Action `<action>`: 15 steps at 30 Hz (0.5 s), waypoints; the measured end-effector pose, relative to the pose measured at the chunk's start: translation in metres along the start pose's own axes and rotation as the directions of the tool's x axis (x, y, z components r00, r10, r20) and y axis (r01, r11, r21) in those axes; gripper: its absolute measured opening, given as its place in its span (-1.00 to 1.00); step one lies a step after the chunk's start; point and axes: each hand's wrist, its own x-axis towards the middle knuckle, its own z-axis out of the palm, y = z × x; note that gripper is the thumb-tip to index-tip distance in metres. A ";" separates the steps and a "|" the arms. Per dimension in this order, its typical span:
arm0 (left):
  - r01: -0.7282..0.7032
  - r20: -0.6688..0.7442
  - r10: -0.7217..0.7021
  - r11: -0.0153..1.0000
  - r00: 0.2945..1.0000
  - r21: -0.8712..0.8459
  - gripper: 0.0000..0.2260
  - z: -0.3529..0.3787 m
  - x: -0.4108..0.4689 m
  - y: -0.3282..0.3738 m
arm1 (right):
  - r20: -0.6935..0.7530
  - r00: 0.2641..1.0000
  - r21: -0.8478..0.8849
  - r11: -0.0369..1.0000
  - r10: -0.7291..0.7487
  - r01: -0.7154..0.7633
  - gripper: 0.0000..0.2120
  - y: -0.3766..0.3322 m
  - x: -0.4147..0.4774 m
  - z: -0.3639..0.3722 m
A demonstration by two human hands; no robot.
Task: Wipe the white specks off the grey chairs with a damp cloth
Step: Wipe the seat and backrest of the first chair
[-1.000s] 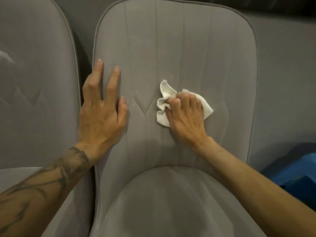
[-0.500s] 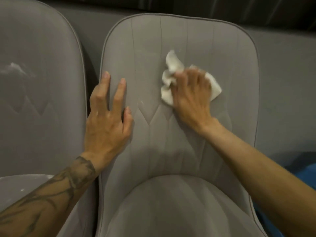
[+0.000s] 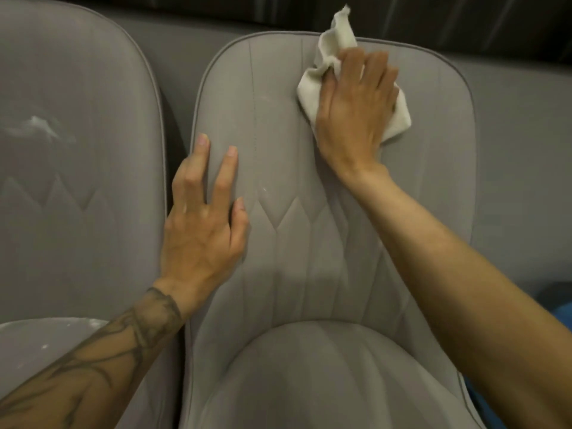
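Note:
The grey chair in the middle faces me. My right hand holds a bunched white cloth and presses it against the top of the backrest, where one corner of the cloth sticks up past the rim. My left hand rests flat with straight fingers on the left edge of the same backrest. A tiny white speck shows just right of my left fingers. A second grey chair at the left carries a white smear on its back and small white specks on its seat.
A grey surface runs behind and to the right of the chairs, with a dark band above it. Something blue shows at the right edge behind my forearm.
My right hand has swept the cloth up the backrest from its middle to its top rim. My left hand has stayed on the left edge.

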 end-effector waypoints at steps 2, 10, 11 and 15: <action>0.001 0.009 -0.001 1.000 1.000 -0.003 -0.44 -0.001 0.000 0.001 | 0.073 0.995 0.019 0.998 -0.063 0.061 -0.66 -0.005 -0.029 -0.006; 0.005 0.019 -0.005 1.000 1.000 -0.009 -0.44 -0.002 0.000 0.002 | 0.057 0.988 0.018 0.990 -0.144 0.143 -0.71 0.015 0.004 -0.002; 0.006 0.020 -0.006 1.000 1.000 -0.011 -0.43 -0.002 0.001 0.002 | 0.029 0.997 0.017 0.997 -0.071 0.071 -0.71 0.008 0.002 -0.001; 0.009 0.019 -0.009 1.000 1.000 -0.005 -0.43 -0.002 0.000 0.001 | 0.181 0.952 0.118 0.967 -0.245 0.226 -0.73 -0.007 -0.058 -0.016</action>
